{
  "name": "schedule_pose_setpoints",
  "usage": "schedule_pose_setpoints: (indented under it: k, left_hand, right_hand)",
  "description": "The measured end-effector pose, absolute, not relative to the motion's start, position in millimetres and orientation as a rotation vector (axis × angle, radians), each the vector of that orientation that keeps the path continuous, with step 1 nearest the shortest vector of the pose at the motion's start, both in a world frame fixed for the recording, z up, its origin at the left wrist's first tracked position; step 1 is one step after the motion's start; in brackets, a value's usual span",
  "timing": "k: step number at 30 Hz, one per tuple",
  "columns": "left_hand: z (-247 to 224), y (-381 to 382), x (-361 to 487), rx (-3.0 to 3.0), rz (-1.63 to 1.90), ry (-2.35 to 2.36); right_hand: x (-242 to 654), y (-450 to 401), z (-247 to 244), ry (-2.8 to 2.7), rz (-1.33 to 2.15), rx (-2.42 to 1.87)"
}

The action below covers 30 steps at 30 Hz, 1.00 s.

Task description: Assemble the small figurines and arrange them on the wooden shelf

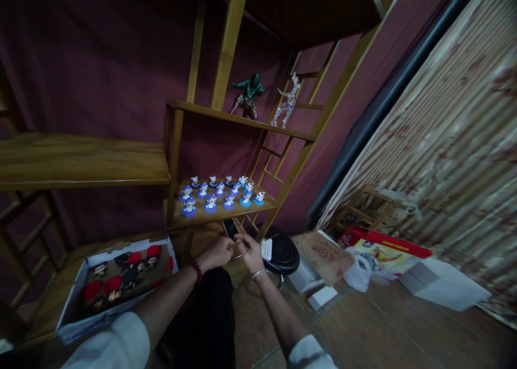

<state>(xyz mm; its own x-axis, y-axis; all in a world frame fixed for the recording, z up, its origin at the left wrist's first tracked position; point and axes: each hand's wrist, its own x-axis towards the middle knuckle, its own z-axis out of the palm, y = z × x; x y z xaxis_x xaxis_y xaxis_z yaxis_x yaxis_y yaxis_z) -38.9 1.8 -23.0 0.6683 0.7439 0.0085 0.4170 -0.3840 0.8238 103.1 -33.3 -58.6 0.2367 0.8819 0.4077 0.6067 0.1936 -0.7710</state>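
Observation:
My left hand [218,251], with a red bead bracelet [196,271], is curled closed just below the figurine shelf. My right hand [250,253], with a thin bracelet [257,274], has its fingers pinched close to the left fingertips. Whatever lies between the fingers is too small to make out. Just beyond them, a dark flat object like a phone [230,227] rests on the lower shelf. Above, a wooden shelf [226,215] carries rows of small figurines [210,203] on purple, blue and black bases.
A white box [173,255] with red and black figures stands at left. A green-hooded statuette [251,91] and a clear deer figure [286,108] occupy the upper shelf. To the right are a black round stool [283,253], cardboard [323,253], a plastic bag [358,272] and a white box [444,283].

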Motion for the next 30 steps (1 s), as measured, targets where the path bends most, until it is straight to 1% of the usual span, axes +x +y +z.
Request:
schedule_pose_setpoints:
  k: [3,7,11,14,20,26,30]
  left_hand:
    - [-33,8,-65,2.149,0.423,1.023]
    - [-49,15,-100,2.13,0.267,1.209]
    - [-64,18,-136,2.086,0.279,1.36]
    - [-71,17,-161,2.091,0.285,1.398]
    - [-82,12,-199,2.104,0.177,1.537]
    - [-103,4,-232,2.235,0.181,1.626]
    - [-119,-1,-258,2.246,0.095,1.723]
  right_hand:
    - [71,-33,-79,-1.547,0.457,-1.479]
    - [31,-29,-105,-1.588,0.533,-1.491]
    - [-2,-23,-120,-1.669,0.583,-1.508]
    - [-25,-22,-123,-1.788,0.639,-1.536]
    - [-65,-25,-128,-1.906,0.56,-1.547]
    - [-99,-26,-130,-1.956,0.534,-1.478]
    - [-118,-24,-127,-1.98,0.511,-1.508]
